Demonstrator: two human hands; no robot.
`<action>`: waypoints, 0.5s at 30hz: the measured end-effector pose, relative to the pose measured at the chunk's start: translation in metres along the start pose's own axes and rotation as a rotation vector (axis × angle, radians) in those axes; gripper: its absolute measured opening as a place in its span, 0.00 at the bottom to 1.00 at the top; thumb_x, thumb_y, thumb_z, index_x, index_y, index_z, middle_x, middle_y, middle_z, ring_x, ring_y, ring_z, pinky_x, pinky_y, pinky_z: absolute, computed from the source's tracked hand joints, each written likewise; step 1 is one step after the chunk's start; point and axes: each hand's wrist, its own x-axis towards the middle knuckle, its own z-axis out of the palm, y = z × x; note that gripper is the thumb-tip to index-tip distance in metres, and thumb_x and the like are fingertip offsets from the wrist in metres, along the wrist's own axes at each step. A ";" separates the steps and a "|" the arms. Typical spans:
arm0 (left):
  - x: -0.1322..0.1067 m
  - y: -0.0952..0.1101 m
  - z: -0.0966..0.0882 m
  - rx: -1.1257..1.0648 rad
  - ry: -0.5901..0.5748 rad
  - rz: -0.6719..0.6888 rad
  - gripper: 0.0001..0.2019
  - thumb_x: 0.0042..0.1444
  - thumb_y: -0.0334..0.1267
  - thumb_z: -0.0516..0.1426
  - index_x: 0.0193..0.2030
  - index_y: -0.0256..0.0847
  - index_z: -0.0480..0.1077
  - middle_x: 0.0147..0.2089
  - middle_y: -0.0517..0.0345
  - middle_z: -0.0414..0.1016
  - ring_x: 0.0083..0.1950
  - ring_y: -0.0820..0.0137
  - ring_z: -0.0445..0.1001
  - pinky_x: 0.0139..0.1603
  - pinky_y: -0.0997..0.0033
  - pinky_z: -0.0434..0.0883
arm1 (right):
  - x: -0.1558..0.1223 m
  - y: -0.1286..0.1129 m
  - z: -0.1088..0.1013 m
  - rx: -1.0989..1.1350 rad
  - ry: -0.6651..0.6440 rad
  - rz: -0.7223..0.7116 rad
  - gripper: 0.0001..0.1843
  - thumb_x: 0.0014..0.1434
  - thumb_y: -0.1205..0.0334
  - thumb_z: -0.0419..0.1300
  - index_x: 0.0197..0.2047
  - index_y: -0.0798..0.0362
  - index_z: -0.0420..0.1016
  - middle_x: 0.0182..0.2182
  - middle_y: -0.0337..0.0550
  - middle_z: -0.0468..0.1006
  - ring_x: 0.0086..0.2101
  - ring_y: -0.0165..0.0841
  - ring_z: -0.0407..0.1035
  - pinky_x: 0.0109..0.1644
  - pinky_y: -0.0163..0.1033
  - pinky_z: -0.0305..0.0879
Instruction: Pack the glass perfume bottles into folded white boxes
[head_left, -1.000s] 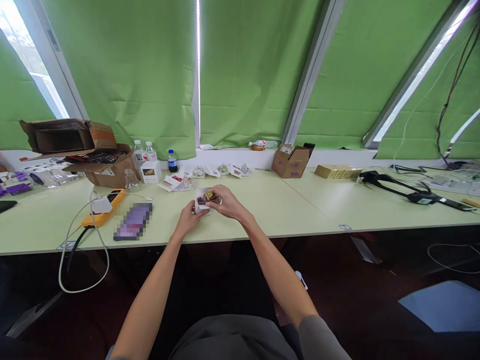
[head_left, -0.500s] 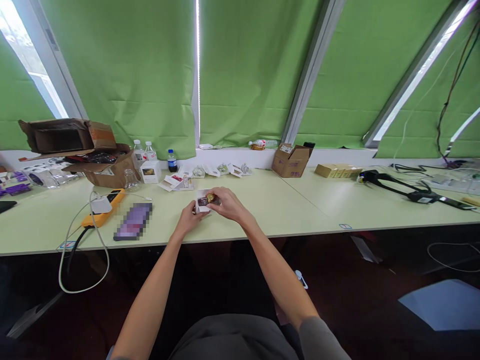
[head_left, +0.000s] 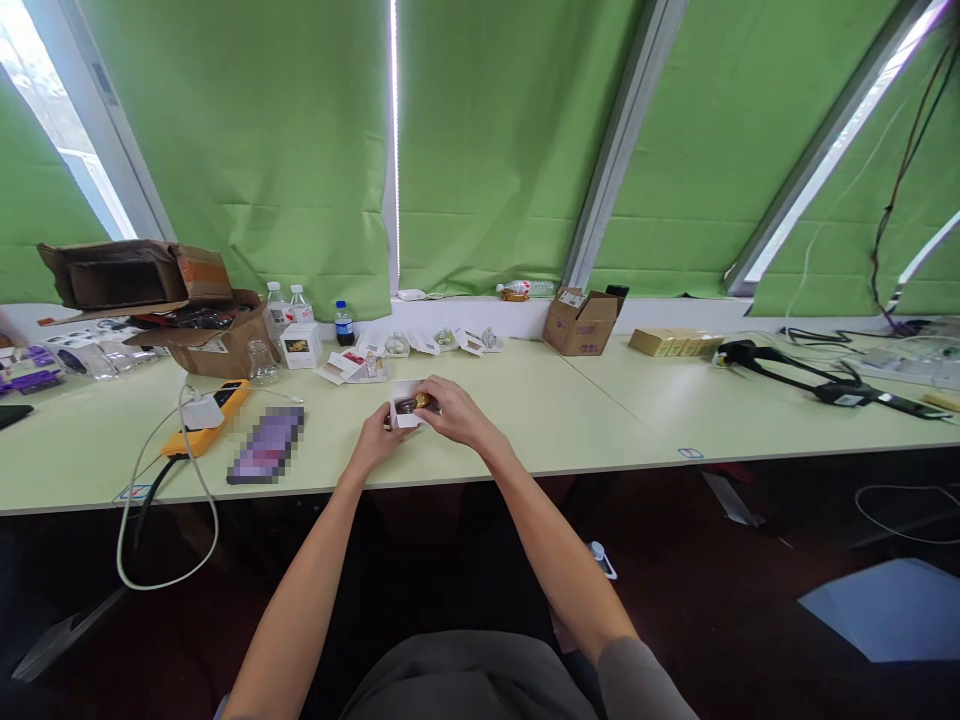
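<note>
Near the table's front edge my left hand (head_left: pixel 376 440) is closed around the lower left side of a small open white box (head_left: pixel 409 420). My right hand (head_left: pixel 459 412) pinches a small dark bottle with a gold cap (head_left: pixel 422 400) at the box's opening. The bottle's dark body shows partly inside the box, and my right fingers cover some of it. Behind my hands, several opened white boxes (head_left: pixel 360 370) with small clear glass bottles (head_left: pixel 396 344) stand in a row.
A phone (head_left: pixel 268 445) and an orange power strip (head_left: pixel 206 425) with a looping white cable lie to the left. Cardboard boxes (head_left: pixel 217 345) are stacked behind them. Farther right are another carton (head_left: pixel 583 322), gold boxes (head_left: pixel 675 342) and a black headset-like device (head_left: pixel 795 372).
The gold-capped bottle sits slightly lower against the box, and my right fingers have shifted a little on it. My left hand keeps its hold on the box.
</note>
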 end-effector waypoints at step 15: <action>0.003 -0.009 -0.002 0.041 -0.062 0.052 0.22 0.46 0.50 0.61 0.46 0.39 0.70 0.39 0.55 0.75 0.37 0.68 0.71 0.33 0.71 0.68 | -0.004 0.000 0.002 -0.033 -0.042 0.033 0.09 0.56 0.68 0.56 0.41 0.52 0.72 0.40 0.44 0.74 0.38 0.35 0.67 0.42 0.38 0.60</action>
